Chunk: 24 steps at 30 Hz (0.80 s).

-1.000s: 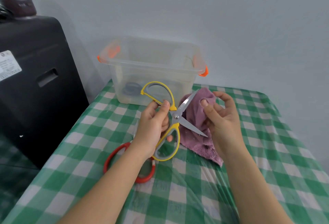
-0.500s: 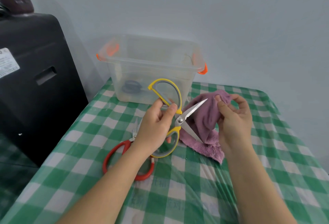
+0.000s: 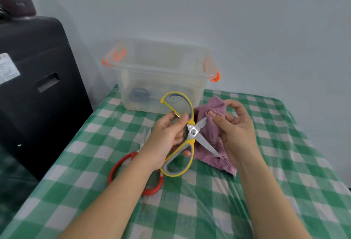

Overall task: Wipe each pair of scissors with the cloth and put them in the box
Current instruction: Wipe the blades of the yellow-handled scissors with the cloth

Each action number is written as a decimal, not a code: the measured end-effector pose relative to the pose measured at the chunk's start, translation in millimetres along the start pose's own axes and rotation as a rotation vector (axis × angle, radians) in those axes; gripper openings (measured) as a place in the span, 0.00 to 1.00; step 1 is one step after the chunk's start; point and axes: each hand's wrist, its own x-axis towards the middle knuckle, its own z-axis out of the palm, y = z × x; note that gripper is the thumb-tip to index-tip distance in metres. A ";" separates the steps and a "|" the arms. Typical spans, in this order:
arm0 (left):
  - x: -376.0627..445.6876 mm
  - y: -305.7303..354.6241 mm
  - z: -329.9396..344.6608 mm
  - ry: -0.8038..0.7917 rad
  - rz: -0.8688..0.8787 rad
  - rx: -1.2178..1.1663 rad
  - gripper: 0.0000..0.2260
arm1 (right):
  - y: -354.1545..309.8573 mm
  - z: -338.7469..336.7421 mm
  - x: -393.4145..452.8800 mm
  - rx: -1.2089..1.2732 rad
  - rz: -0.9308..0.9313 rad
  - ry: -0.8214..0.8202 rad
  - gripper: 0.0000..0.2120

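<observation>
Yellow-and-grey scissors [image 3: 188, 134] are being held open above the table, their handles spread wide apart so that one loop is pointing up toward the box and the other is hanging down toward the person. The left hand [image 3: 167, 138] is gripping them near the pivot, thumb pressing on the upper handle and the fingers curling round behind the lower one. The right hand [image 3: 233, 130] is holding the purple cloth [image 3: 210, 136], with thumb and fingers pinching a fold of it over the upper blade, whose tip is hidden inside the fabric (only the stretch next to the pivot is showing). The lower blade is lying bare across the cloth, pointing down and to the right, and the rest of the cloth is trailing below the hand onto the green-and-white checked tablecloth [image 3: 284, 163]. A second pair, the red-handled scissors [image 3: 121, 164], is lying flat on the tablecloth under the left wrist, partly covered by the forearm, with its pale blades sticking out beyond the hand toward the box. The clear plastic box [image 3: 161, 75] with orange latches is sitting at the far edge of the table against the wall, and a dark-handled pair [image 3: 139, 94] is already resting on its floor at the left side. A black cabinet [image 3: 38, 87] is standing to the left of the table.
</observation>
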 end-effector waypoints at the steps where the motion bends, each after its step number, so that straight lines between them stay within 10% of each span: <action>1: 0.0 0.5 0.4 0.001 0.021 0.027 0.07 | 0.7 -0.5 0.8 -0.009 -0.011 0.021 0.20; 11: 19.1 -10.9 -34.5 0.291 0.600 0.753 0.05 | 0.6 -5.3 3.8 0.084 0.037 0.193 0.13; 24: 10.6 -9.2 -21.4 -0.021 1.186 1.199 0.09 | 6.4 -10.1 9.5 0.162 0.232 0.168 0.09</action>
